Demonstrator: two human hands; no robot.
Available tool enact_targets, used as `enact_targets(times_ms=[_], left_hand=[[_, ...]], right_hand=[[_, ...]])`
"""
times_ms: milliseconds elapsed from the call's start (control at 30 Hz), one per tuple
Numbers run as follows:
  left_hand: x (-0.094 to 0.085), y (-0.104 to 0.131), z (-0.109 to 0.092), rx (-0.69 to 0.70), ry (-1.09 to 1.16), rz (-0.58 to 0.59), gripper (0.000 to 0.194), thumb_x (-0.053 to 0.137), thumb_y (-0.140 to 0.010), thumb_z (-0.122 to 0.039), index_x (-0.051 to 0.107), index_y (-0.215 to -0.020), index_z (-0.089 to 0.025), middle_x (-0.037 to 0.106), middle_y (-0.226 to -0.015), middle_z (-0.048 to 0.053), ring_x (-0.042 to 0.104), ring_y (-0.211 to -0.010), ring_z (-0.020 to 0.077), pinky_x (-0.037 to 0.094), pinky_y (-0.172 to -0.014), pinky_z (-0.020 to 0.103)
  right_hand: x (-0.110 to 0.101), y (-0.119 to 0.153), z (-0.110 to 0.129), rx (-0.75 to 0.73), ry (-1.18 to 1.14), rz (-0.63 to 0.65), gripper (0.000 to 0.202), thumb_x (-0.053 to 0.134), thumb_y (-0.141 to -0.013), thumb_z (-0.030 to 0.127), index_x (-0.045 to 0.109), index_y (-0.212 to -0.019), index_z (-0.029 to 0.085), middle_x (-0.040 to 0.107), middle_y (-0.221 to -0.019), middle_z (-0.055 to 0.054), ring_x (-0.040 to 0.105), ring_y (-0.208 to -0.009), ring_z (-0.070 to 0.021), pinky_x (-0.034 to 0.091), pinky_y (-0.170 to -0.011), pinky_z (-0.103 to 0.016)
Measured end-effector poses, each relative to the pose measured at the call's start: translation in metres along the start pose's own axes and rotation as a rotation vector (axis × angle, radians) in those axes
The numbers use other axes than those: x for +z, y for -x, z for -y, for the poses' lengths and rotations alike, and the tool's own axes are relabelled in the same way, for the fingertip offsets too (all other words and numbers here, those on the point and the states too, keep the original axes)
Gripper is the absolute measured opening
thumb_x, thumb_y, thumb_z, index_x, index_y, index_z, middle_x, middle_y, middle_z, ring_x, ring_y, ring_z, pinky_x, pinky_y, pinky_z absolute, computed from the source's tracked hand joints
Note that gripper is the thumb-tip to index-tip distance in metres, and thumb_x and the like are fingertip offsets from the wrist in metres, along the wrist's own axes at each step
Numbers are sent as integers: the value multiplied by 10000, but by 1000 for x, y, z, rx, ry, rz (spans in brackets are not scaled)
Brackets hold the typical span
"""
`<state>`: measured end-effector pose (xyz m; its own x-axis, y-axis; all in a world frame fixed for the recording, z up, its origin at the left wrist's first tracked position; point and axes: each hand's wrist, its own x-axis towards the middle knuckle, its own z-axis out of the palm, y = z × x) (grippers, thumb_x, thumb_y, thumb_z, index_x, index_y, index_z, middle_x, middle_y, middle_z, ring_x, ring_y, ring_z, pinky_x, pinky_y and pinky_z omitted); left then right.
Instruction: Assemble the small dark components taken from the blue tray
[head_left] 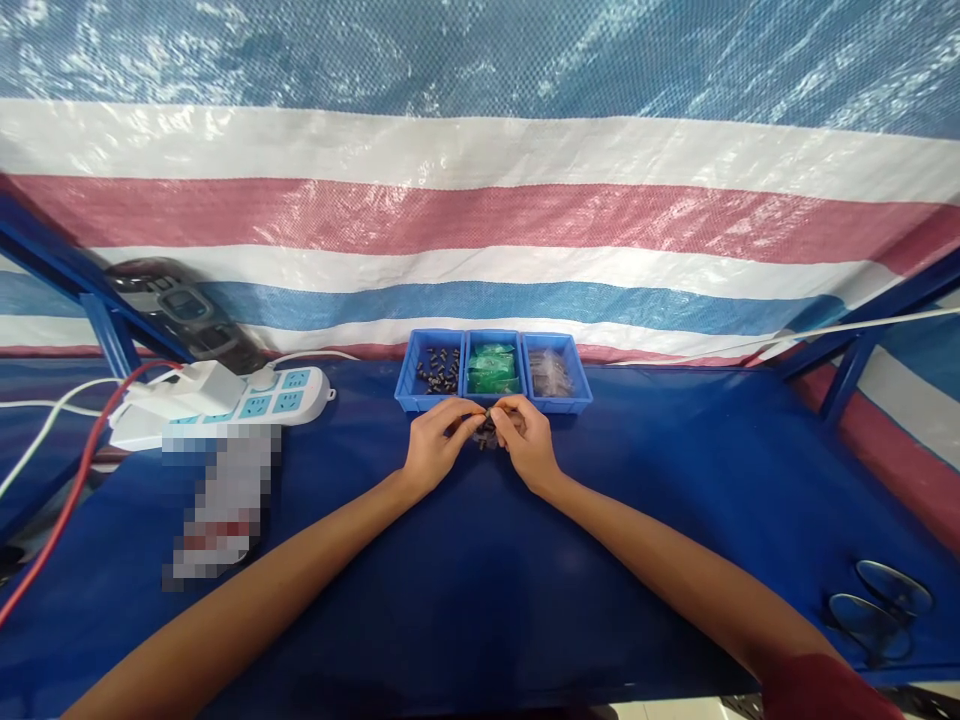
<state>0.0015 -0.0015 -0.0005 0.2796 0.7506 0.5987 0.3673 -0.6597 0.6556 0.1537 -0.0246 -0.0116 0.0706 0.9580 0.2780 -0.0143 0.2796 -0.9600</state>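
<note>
1. Here, the left hand (433,443) and right hand (529,441) are meeting fingertip to fingertip, pinching narrowly on a small dark part (487,428) between them.
2. Just beyond the pinch, three blue bins (493,371) are sitting on the blue table (645,490).
3. Well to the left of the grip, a white power strip (225,403) is lying

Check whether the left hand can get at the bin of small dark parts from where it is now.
Probably yes. The left hand sits just in front of the left bin, which is open-topped with nothing between them, though both hands are pinching a small dark part.
</note>
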Motion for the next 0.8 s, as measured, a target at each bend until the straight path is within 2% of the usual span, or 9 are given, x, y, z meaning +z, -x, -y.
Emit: enact_targets(times_ms=[100,300,533,700,800], left_hand=[[-1,0,0,5,0,-3,135,588,-875,-272,684,-899,-180,695,-860,43,637,-770,148,512,-688,256],[0,1,-1,-12,-5,-12,150,634,-840,-308,692,-888,-178,695,-837,33,539,-567,95,477,-577,235],[2,1,0,-68,22,-52,146,613,-855,-300,693,-884,-181,691,-874,37,616,-714,129,478,-615,231],[2,-1,0,-88,36,-46,173,603,-859,-328,689,-854,-179,685,-841,36,615,-715,135,489,-640,239],[3,-1,1,-88,29,-26,173,602,-860,-332,683,-902,-185,676,-876,36,596,-684,121,485,-634,239]], right_hand=[[0,-1,-1,0,12,4,204,564,-872,380,560,-845,178,469,-564,50,453,-470,-94,381,-458,-210],[-1,-1,-2,-15,24,10,218,570,-864,399,543,-825,186,490,-598,45,457,-472,-89,389,-466,-214],[-2,2,1,-84,86,34,219,596,-847,381,581,-969,200,535,-730,17,501,-535,-102,412,-506,-232],[-3,1,0,-113,110,22,179,603,-847,359,608,-915,194,575,-780,-4,505,-551,-105,422,-519,-241],[-3,0,-3,-93,112,19,200,572,-870,381,617,-919,192,594,-788,-12,506,-554,-106,430,-526,-240]])
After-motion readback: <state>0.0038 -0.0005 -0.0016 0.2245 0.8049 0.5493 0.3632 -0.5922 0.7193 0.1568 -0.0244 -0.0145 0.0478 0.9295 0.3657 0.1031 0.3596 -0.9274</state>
